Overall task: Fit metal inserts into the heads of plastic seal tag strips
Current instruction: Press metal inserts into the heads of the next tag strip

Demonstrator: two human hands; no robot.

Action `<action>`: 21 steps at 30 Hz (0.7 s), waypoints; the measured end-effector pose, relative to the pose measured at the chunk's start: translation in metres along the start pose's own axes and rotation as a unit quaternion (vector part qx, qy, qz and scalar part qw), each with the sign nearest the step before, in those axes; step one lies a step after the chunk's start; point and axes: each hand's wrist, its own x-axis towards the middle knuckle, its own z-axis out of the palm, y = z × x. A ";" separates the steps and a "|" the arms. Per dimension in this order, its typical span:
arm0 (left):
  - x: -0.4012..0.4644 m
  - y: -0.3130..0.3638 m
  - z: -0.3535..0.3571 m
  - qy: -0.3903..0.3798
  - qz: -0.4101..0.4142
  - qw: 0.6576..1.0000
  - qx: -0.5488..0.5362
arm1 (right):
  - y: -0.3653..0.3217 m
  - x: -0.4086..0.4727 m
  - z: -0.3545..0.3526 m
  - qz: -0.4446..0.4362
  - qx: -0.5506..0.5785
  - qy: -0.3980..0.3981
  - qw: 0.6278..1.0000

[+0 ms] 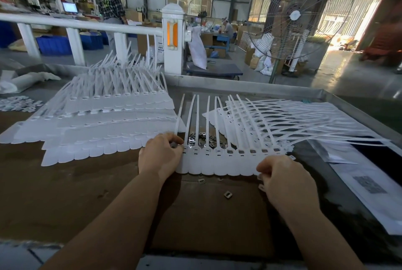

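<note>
A joined row of white plastic seal tag strips (219, 162) lies across the table in front of me, heads in a line, tails fanning away. My left hand (161, 156) grips its left end, fingertips curled at the first heads. My right hand (282, 177) pinches the strip's right lower edge. A small heap of metal inserts (201, 139) lies just behind the heads, between the tails. Two loose metal inserts (228, 194) lie on the brown board near my right hand. Whether a hand holds an insert is hidden.
Stacked sheets of tag strips (104, 124) cover the table's left side; another fanned pile (304, 117) lies at the right. Papers (367, 185) lie along the right edge. A white railing (71, 25), a standing fan (298, 15) and people stand beyond.
</note>
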 end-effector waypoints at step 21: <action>0.002 -0.003 0.004 0.018 0.004 0.999 -0.025 | -0.008 0.002 0.007 -0.077 0.061 0.098 0.990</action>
